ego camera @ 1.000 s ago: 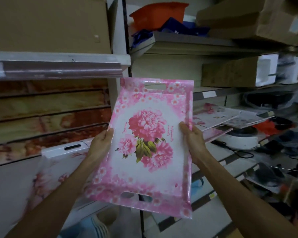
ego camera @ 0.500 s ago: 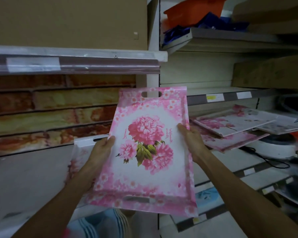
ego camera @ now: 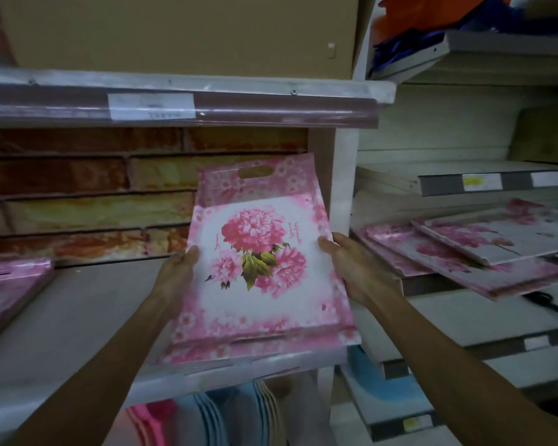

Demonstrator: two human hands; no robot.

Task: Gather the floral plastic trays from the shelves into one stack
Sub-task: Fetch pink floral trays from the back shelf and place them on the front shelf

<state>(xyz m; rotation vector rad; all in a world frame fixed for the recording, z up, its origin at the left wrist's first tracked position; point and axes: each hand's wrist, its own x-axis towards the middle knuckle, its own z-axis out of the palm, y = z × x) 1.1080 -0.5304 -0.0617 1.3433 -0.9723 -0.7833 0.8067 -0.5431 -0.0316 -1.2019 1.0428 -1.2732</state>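
Pink floral tray (ego camera: pixel 258 262) held between both hands, face up toward the camera, handle slot at the far end. Left hand (ego camera: pixel 178 272) grips the left rim, thumb over the edge. Right hand (ego camera: pixel 351 265) grips the right rim the same way. Both closed on the tray, nothing else carried.

Change over the last second: the tray was up in the air in front of the shelf divider, tilted steeply; now it sits lower and further left, over the left shelf (ego camera: pixel 78 317), its near end down at the shelf lip. A second pink edge shows just beneath the near end. Probably another tray already lying there, though blur makes this uncertain. View has swung left as well.

Reading: this looks like the set-down onto the growing stack, nearly seated but the hands have not let go.

Still to collect: loose floral trays on the right shelf (ego camera: pixel 471 252), overlapping and askew, well apart from the held one. One more pink tray at far left (ego camera: pixel 10 284), on the same shelf as the stack. Task is partway, by my estimate.
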